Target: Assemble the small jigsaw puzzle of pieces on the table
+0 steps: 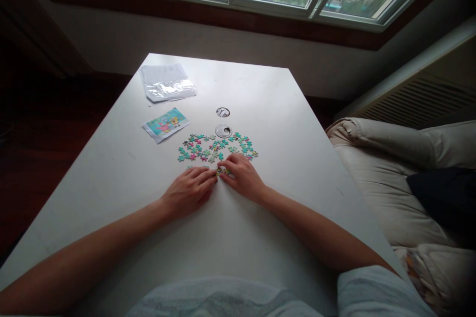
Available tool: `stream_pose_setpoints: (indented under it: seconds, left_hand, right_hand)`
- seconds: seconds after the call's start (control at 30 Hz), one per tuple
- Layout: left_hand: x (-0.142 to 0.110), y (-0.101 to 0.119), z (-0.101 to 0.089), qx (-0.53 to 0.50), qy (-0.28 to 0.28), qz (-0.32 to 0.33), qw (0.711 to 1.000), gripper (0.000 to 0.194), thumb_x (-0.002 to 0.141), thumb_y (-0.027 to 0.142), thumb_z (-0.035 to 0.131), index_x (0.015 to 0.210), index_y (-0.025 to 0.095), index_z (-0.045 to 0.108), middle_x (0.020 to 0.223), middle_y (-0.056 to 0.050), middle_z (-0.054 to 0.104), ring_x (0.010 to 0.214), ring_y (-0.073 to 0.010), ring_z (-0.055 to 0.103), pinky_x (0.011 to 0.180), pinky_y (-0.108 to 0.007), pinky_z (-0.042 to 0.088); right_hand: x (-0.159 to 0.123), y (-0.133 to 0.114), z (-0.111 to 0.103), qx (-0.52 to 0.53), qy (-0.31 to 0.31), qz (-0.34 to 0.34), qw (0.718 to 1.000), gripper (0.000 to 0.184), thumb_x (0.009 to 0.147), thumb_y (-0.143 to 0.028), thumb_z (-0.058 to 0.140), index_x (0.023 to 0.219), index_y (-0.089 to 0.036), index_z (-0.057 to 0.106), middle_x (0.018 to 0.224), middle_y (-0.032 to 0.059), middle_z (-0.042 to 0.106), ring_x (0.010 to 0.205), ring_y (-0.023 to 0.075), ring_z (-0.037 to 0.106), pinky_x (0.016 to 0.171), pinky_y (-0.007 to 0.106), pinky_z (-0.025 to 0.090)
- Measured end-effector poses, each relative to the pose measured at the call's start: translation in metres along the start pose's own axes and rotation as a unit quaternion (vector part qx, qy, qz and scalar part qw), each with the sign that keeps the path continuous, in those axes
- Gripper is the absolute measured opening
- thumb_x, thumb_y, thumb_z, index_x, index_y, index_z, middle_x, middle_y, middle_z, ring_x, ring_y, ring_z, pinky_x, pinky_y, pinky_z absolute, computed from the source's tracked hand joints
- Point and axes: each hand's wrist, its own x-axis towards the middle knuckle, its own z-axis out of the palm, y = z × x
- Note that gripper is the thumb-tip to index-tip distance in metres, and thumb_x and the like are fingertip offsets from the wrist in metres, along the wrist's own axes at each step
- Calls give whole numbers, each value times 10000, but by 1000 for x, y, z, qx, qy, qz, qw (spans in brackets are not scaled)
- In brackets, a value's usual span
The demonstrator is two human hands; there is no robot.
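Observation:
My left hand (191,187) rests on the white table with its fingers close together, and the fingertips hold the left edge of a few small yellow and white jigsaw puzzle pieces (219,172). From the other side my right hand (242,174) pinches a puzzle piece between thumb and forefinger, touching the same small cluster. Part of the cluster is hidden under the fingers. Just beyond both hands lie several loose puzzle pieces (211,147), mostly teal and green with some pink, spread in a wide band.
A colourful cartoon picture card (166,124) lies left of the pieces. Farther back are papers in a clear plastic sleeve (168,83). Two round table inserts (223,131) sit beyond the pieces. A beige sofa (375,178) stands right of the table (282,237), and windows line the far wall.

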Motion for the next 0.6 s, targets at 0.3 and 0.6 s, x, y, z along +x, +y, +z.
stream_pose_setpoints:
  seconds: [0.3,0.6]
  left_hand:
    - [1,3,0,7,-6,0,1000,339,999,222,490,1314,163,603,1377,-104,623,1270,-270,539,1064,-443,457]
    - [3,4,-4,4,-21,4,1000,329,1005,217,481,1310,172,597,1389,-92,617,1278,-262,535,1080,-432,442]
  right_hand:
    - [0,-5,-1,-9,-30,6,1000,218,902,-297,711,1104,-232,662,1061,80,591,1044,238,528,962,391,413]
    - [2,-4,-2,2,-32,17,999,197,887,-271,725,1046,-210,626,1054,72,589,1046,230,532,946,364,407]
